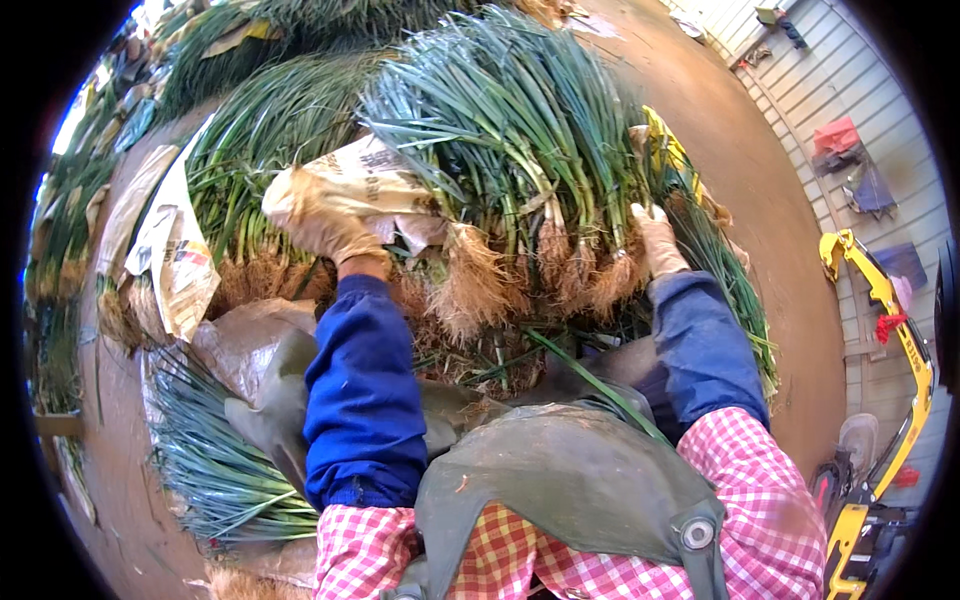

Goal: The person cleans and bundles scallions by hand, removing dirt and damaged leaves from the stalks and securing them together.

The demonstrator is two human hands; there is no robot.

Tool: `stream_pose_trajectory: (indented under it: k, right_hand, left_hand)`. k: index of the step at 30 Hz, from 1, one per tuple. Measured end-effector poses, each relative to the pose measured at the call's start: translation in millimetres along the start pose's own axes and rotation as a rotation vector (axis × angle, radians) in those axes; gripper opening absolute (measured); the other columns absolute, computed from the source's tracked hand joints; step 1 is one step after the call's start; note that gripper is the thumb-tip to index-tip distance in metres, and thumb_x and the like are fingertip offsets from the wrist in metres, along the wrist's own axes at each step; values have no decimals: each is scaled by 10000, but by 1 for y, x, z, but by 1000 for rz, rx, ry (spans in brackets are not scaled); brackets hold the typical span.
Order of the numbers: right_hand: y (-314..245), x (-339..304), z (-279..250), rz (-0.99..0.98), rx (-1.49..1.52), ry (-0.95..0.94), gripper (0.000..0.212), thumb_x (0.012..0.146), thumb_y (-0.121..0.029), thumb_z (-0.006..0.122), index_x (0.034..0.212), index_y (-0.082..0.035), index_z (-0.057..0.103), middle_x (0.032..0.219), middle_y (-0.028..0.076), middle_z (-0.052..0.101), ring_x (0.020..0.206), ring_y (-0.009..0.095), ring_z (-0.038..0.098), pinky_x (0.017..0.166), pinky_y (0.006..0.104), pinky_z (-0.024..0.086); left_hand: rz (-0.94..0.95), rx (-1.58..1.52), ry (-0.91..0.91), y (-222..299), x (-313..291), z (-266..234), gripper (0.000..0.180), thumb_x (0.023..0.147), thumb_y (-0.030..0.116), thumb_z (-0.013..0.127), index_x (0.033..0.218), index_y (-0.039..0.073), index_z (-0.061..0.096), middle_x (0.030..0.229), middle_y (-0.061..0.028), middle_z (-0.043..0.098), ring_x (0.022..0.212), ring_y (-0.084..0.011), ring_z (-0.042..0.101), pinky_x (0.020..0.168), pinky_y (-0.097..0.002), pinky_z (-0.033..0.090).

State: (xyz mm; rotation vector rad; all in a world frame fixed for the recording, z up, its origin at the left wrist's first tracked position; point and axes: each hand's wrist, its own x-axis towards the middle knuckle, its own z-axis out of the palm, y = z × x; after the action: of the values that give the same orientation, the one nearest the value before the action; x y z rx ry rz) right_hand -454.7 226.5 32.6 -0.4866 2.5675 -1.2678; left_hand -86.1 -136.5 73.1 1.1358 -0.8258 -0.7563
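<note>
A large heap of green onions (520,120) lies in front of me, with its leaves pointing away and its brown stringy roots (475,285) toward me. My left hand (318,215), in a tan glove, is at the left of this heap, closed on the edge of a printed white sack (375,175); its fingertips are hard to make out. At the heap's right side my right hand (657,240), also gloved, grips the outer green onions near their root ends. Part of its fingers is hidden by the stalks.
More green onions (280,120) lie at the far left beside another white sack (180,255). A further bunch (225,450) rests near my left elbow. Brown floor (790,270) runs along the right, toward a yellow machine arm (900,350) and a pale panelled wall (860,90).
</note>
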Motion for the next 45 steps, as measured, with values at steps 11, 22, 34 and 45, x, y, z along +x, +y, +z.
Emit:
stream_pose_trajectory:
  k: [11, 22, 34, 45]
  right_hand:
    - [-148, -149, 124, -650, 123, -150, 286, 862, -176, 659, 1127, -83, 602, 1032, 84, 663, 878, 185, 634, 794, 300, 514]
    - [-127, -120, 169, -608, -152, -267, 296, 861, -267, 620, 1108, -104, 634, 1049, 116, 661, 980, 277, 619, 862, 354, 475]
    - [-190, -88, 104, -181, 433, -169, 179, 865, -180, 621, 1022, -104, 659, 994, 32, 672, 844, 127, 630, 717, 230, 510]
    - [-177, -101, 114, -284, -405, -172, 237, 871, -326, 621, 948, -101, 625, 815, 67, 643, 717, 172, 579, 695, 362, 477]
  left_hand:
    - [199, -77, -92, 87, -5, -54, 328, 886, 61, 499, 1197, -39, 523, 1192, -187, 565, 1110, -247, 535, 977, -346, 437]
    - [-242, 505, -877, -71, -128, -54, 503, 728, 417, 749, 998, 19, 600, 925, -135, 655, 891, -277, 614, 804, -378, 474]
    - [-126, 429, -892, -20, -115, -59, 218, 751, 147, 626, 933, 30, 596, 744, -58, 601, 704, -165, 571, 659, -315, 465]
    - [24, 360, -651, -12, -128, -69, 510, 766, 158, 711, 1195, -45, 524, 1126, -149, 569, 901, -210, 578, 827, -318, 450]
